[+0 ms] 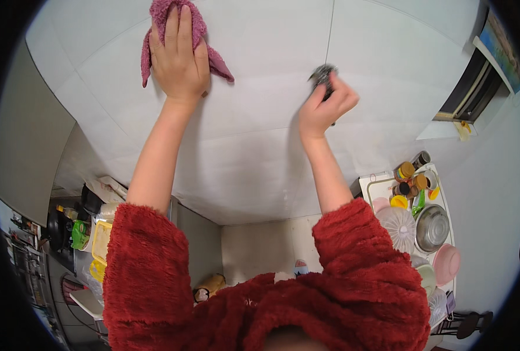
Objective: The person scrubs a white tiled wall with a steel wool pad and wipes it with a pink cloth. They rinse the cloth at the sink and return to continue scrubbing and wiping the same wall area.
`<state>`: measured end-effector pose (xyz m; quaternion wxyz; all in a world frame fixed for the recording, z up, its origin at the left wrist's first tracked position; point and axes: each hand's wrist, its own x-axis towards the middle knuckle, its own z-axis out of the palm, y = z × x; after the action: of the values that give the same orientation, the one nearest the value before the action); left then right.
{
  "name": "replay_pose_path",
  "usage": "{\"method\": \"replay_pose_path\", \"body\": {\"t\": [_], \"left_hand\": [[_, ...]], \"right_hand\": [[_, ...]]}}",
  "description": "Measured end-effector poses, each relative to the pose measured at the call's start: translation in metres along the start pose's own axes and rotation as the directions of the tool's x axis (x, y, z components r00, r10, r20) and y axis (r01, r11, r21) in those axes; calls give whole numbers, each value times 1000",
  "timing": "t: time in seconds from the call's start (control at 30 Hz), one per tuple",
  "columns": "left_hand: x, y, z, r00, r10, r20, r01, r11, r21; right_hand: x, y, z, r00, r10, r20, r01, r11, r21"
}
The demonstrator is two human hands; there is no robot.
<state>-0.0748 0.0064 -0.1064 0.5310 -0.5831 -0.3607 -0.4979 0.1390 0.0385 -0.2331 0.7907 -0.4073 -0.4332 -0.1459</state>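
My left hand [178,66] lies flat with its fingers pressed over a pink fluffy cloth [200,22] against the white tiled wall [251,101]. The ends of the cloth hang down on both sides of the hand. To the right, my right hand [330,103] pinches a metal scouring pad [323,74] between thumb and fingers, at a thin vertical tile joint; the pad is slightly blurred. A small brown spot shows on the wall beside my left wrist.
At right, a white table [451,237] bears jars, a steel bowl [432,228] and plastic baskets. A window [466,87] is above it. A grey cabinet [31,131] and a cluttered counter stand at left. Below lies the floor [255,245].
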Motion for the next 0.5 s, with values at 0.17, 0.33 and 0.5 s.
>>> {"method": "replay_pose_path", "body": {"t": [0.17, 0.33, 0.5], "left_hand": [[0, -1, 0, 1000, -4, 17, 5, 1000, -15], [0, -2, -1, 999, 21, 29, -21, 1000, -19], [-1, 2, -3, 999, -1, 48, 1, 1000, -7]], "right_hand": [[-47, -38, 10, 913, -360, 193, 347, 933, 100], [-33, -29, -7, 899, -380, 217, 352, 922, 159], [2, -21, 21, 988, -152, 22, 153, 988, -33]]}}
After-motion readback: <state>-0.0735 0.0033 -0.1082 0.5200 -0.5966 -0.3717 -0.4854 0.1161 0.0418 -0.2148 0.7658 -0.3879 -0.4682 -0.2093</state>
